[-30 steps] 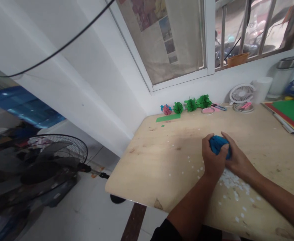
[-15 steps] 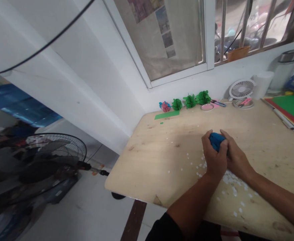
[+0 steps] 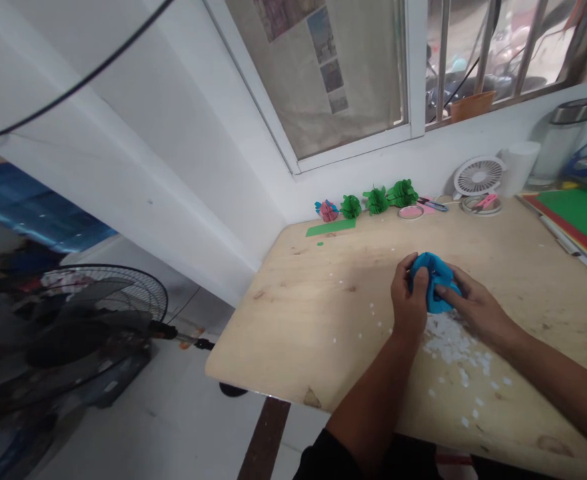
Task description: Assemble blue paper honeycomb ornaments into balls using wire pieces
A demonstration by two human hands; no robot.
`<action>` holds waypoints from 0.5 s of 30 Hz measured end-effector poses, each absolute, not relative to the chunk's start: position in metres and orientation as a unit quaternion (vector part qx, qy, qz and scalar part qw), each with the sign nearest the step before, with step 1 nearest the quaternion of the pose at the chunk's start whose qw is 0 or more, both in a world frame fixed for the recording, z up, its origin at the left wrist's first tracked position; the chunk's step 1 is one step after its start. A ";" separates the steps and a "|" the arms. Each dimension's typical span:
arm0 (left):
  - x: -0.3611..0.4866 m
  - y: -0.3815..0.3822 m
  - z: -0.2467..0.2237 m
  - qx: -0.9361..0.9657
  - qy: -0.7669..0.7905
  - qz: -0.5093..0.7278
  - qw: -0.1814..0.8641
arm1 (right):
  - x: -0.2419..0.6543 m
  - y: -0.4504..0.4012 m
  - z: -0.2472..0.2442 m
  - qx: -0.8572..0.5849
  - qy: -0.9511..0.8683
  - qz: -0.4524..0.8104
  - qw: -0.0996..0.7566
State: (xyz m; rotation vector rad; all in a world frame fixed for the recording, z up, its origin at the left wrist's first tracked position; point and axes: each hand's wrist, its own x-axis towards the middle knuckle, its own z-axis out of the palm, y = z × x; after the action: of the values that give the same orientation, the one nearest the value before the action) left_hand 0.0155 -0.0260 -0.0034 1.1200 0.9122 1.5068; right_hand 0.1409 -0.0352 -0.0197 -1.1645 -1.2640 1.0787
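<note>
Between my two hands, above the wooden table [image 3: 283,320], is a bright blue piece that looks like folded paper [image 3: 434,272], partly spread and curved with a hollow in its middle. My left hand [image 3: 409,293] grips its left side, thumb laid over the front. My right hand [image 3: 476,303] pinches the lower right edge, thumb on the near face. Below the hands lies a loose heap of small white paper bits [image 3: 448,340], scattered toward the table's front edge.
Along the wall stand several green paper balls [image 3: 376,200], a pink and blue one [image 3: 328,211], a green strip [image 3: 330,228], a blue-handled cutter [image 3: 432,204], a small white fan [image 3: 479,177] and coloured sheets [image 3: 578,217]. A black floor fan [image 3: 108,300] stands left of the table.
The blue piece was cupped as a dark, compact bundle; now it is spread wider and brighter. My hands have moved apart, uncovering more of the white bits.
</note>
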 end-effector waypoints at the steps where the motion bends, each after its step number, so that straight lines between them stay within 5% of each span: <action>1: 0.016 -0.025 -0.005 0.455 0.374 0.627 0.509 | 0.140 -0.036 -0.019 -0.485 -0.513 0.472 0.527; 15: 0.013 -0.025 -0.009 0.512 0.318 0.593 0.533 | 0.142 -0.039 -0.012 -0.502 -0.447 0.506 0.541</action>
State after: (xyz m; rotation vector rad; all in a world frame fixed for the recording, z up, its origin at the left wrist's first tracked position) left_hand 0.0130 -0.0251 -0.0086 1.2217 0.7590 1.4146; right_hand 0.1424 -0.0392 -0.0118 -1.1925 -1.0620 1.2033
